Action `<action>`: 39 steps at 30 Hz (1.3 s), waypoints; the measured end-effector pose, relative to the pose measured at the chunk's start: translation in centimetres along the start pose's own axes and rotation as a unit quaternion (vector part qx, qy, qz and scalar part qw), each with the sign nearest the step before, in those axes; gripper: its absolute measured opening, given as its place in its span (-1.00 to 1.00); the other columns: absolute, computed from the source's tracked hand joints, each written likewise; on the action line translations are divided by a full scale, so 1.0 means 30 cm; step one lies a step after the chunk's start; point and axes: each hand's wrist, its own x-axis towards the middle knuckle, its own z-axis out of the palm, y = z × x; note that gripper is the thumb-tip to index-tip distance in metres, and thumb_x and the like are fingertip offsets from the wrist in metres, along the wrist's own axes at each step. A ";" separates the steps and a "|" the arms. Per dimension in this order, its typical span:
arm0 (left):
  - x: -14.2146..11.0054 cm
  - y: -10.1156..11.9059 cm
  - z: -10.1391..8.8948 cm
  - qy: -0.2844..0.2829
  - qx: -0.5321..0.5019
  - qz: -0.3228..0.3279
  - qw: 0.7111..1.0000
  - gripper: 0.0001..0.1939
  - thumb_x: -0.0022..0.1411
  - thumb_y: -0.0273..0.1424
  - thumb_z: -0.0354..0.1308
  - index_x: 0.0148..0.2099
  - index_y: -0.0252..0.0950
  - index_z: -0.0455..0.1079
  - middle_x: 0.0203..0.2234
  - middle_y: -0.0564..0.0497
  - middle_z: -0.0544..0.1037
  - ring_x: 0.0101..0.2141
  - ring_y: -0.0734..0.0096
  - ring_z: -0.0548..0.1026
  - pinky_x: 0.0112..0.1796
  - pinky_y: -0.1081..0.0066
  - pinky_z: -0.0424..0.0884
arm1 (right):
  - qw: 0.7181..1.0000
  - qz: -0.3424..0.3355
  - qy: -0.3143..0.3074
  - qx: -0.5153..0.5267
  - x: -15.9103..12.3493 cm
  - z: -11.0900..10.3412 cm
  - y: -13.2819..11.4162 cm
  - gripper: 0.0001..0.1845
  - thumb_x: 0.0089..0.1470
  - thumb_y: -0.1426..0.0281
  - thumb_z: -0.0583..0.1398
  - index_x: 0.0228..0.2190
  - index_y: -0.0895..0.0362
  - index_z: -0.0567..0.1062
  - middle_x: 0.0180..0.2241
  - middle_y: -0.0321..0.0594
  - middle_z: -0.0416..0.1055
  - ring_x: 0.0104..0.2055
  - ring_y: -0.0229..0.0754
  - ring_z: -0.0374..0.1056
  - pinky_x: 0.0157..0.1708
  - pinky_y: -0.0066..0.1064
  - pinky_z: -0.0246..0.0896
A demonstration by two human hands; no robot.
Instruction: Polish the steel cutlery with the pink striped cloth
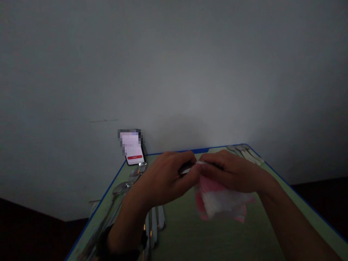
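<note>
My left hand (165,179) is closed around a metal utensil (187,168), whose handle shows between the fingers. My right hand (231,172) is closed on a pink and white cloth (221,203) and presses it against that utensil. Both hands meet above the middle of a green table (187,235) with a blue edge. Which end of the utensil the cloth covers is hidden. The scene is dim.
Several spoons (130,183) lie along the table's left side, more cutlery (154,224) under my left wrist, and several utensils (246,152) at the far right corner. A lit phone (133,148) leans against the grey wall at the far left corner.
</note>
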 end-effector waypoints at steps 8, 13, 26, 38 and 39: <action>0.003 0.004 0.004 -0.016 0.002 -0.005 1.000 -0.68 0.28 -0.29 -0.16 -0.46 -0.31 0.23 -0.66 0.15 0.23 -0.62 0.59 0.16 -0.58 0.53 0.06 | 0.999 -0.003 0.000 -0.041 0.001 -0.003 0.003 -0.68 0.16 0.30 -0.02 -0.54 0.18 0.31 -0.62 -0.40 0.19 -0.57 -0.41 0.08 -0.56 -0.53 -0.08; 0.005 -0.003 0.012 -0.020 -0.006 -0.005 1.000 -0.68 0.28 -0.29 -0.17 -0.44 -0.32 0.23 -0.63 0.13 0.25 -0.60 0.58 0.18 -0.56 0.52 0.08 | 0.999 0.011 -0.009 -0.038 0.003 0.000 0.002 -0.75 0.14 0.35 -0.01 -0.50 0.18 0.33 -0.60 -0.39 0.22 -0.55 -0.40 0.11 -0.55 -0.54 -0.06; -0.013 -0.017 -0.002 -0.028 -0.039 0.030 0.998 -0.89 0.17 -0.38 -0.04 -0.33 -0.31 0.25 -0.58 0.14 0.30 -0.57 0.57 0.22 -0.53 0.52 0.11 | 1.000 -0.004 -0.012 -0.004 0.006 0.005 0.013 -0.73 0.15 0.27 0.00 -0.45 0.17 0.35 -0.57 -0.39 0.25 -0.52 -0.40 0.13 -0.54 -0.54 -0.05; -0.009 -0.049 0.003 -0.010 -0.070 0.014 0.997 -0.81 0.22 -0.37 -0.08 -0.39 -0.33 0.25 -0.63 0.16 0.21 -0.60 0.61 0.15 -0.57 0.55 0.08 | 0.996 0.038 -0.043 0.065 -0.022 -0.014 0.001 -0.69 0.18 0.25 -0.07 -0.32 0.17 0.37 -0.39 -0.28 0.35 -0.40 -0.33 0.23 -0.45 -0.53 0.09; -0.012 -0.055 0.001 -0.006 -0.075 0.013 0.997 -0.81 0.22 -0.38 -0.09 -0.40 -0.33 0.25 -0.64 0.17 0.20 -0.60 0.61 0.14 -0.57 0.56 0.07 | 0.995 0.041 -0.059 0.063 -0.028 -0.020 -0.001 -0.71 0.16 0.23 -0.02 -0.28 0.17 0.37 -0.38 -0.28 0.36 -0.40 -0.33 0.24 -0.47 -0.53 0.09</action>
